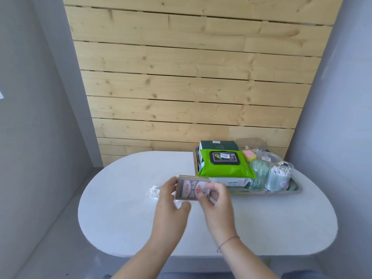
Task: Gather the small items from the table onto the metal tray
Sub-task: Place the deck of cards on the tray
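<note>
Above the middle of the white oval table [120, 222], both of my hands hold a small printed card box [191, 187]. My left hand [171, 198] grips its left end and my right hand [216, 197] pinches its right end. The metal tray [296, 189] lies at the table's back right. It carries a green wipes pack [225, 164], a dark green box [217, 144], a white pack [233, 181], a pink and yellow item [249, 155], a teal container [259, 174] and a clear tub of cotton swabs [278, 176]. A small white clump of items [154, 193] rests on the table left of my hands.
A wooden slat wall [191, 77] rises behind the table, with grey walls on both sides. Clear plastic containers [251, 144] stand at the tray's far right corner. The tray sits close to the table's right edge.
</note>
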Demonstrator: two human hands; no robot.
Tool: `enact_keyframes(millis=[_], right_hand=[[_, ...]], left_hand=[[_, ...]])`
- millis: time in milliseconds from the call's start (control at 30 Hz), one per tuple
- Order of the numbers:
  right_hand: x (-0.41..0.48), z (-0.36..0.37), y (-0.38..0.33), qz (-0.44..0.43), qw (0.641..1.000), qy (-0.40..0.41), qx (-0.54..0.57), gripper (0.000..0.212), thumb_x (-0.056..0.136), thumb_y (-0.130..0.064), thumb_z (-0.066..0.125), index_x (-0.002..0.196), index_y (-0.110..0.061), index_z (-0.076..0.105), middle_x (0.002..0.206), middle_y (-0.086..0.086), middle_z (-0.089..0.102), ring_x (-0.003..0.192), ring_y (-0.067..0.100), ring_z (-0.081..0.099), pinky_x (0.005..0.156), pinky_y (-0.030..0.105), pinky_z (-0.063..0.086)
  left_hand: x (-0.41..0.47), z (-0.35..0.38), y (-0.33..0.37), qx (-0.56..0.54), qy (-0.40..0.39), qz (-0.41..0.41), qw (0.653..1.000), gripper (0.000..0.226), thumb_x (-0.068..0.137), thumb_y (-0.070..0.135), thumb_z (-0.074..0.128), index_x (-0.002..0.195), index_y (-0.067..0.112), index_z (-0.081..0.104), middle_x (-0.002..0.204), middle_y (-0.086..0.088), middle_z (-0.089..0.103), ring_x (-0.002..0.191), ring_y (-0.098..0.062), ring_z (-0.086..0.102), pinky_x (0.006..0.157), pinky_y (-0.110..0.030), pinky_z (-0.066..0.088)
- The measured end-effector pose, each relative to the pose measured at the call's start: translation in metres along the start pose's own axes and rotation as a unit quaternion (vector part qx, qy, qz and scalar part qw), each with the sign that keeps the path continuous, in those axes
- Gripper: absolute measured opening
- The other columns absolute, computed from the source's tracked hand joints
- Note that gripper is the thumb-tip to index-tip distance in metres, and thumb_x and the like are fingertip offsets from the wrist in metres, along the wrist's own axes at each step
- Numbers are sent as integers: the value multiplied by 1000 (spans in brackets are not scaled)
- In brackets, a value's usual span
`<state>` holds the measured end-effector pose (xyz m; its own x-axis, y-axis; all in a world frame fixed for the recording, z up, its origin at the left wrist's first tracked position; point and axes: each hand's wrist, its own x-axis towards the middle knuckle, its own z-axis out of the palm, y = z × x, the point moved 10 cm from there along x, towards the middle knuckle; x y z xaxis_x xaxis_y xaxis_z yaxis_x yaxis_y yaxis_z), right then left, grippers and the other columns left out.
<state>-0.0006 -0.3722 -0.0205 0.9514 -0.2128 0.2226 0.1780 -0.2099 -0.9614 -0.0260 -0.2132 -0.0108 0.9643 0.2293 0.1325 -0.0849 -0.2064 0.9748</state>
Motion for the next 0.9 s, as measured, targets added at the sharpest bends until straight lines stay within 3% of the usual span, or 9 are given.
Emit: enact_keyframes(millis=[100, 167, 267, 367, 433, 533, 600, 733, 900], right_hand=[[36, -34, 15, 15, 998, 38, -51, 28, 82, -7, 64, 86, -30, 48, 101, 10, 64, 96, 25, 63, 86, 36, 51], [55, -53, 25, 32, 996, 50, -68, 33, 81, 0, 60, 92, -28, 47, 106, 10, 62, 101, 26, 62, 91, 42, 50], [72, -69, 37, 39, 996, 46, -71, 39, 81, 5, 58, 114, -13, 46, 106, 8, 58, 104, 25, 60, 92, 40, 50], [75, -68, 44, 16, 994, 24, -106, 45, 82, 6, 54, 123, -11, 47, 110, 7, 56, 103, 24, 60, 92, 38, 50], [73, -63, 47, -8, 989, 12, -144, 43, 82, 6, 52, 121, -11, 52, 115, 5, 51, 106, 24, 57, 96, 34, 47], [72, -55, 51, -23, 976, 4, -218, 36, 86, 2, 50, 119, -10, 57, 118, 5, 49, 107, 24, 55, 84, 19, 39], [71, -48, 50, -31, 963, -8, -268, 38, 88, -1, 49, 123, -11, 55, 124, 7, 50, 109, 24, 56, 81, 25, 40], [68, -42, 47, -57, 925, 15, -375, 44, 81, -2, 56, 124, -13, 59, 121, 8, 59, 109, 30, 60, 91, 41, 43], [63, -47, 54, -15, 903, 4, -430, 56, 80, -14, 62, 133, -24, 48, 134, 3, 45, 125, 26, 46, 100, 42, 31]], left_hand=[[18, 53, 4, -28, -32, -11, 999, 61, 75, -9, 53, 123, 28, 44, 125, 5, 50, 118, -14, 51, 103, -32, 44], [26, 84, 8, -22, -56, -7, 998, 62, 77, -6, 53, 126, 29, 43, 124, 8, 45, 117, -12, 51, 98, -23, 45], [34, 114, 4, -1, -84, -9, 996, 65, 78, -6, 50, 135, 23, 40, 124, 9, 38, 116, -8, 48, 79, -3, 40], [39, 123, -7, -24, -92, -3, 995, 63, 75, -5, 51, 120, 38, 43, 122, 12, 39, 115, -6, 49, 85, -7, 40], [43, 123, -14, -9, -91, -7, 996, 61, 77, -7, 51, 122, 34, 43, 118, 12, 40, 112, -9, 53, 89, -9, 40], [45, 123, -21, 80, -94, -3, 992, 51, 81, -5, 51, 121, 27, 47, 110, 10, 39, 99, -10, 49, 70, 2, 37], [45, 123, -22, 133, -95, 6, 986, 50, 81, -3, 51, 126, 17, 48, 114, 6, 39, 101, -13, 50, 71, -3, 35], [50, 121, -31, 265, -94, -22, 959, 60, 80, 10, 53, 137, 16, 38, 131, -3, 44, 121, -26, 46, 98, -35, 38], [46, 117, -25, 218, -103, -13, 970, 57, 79, 7, 55, 133, 16, 41, 119, -2, 43, 119, -25, 43, 97, -27, 37]])
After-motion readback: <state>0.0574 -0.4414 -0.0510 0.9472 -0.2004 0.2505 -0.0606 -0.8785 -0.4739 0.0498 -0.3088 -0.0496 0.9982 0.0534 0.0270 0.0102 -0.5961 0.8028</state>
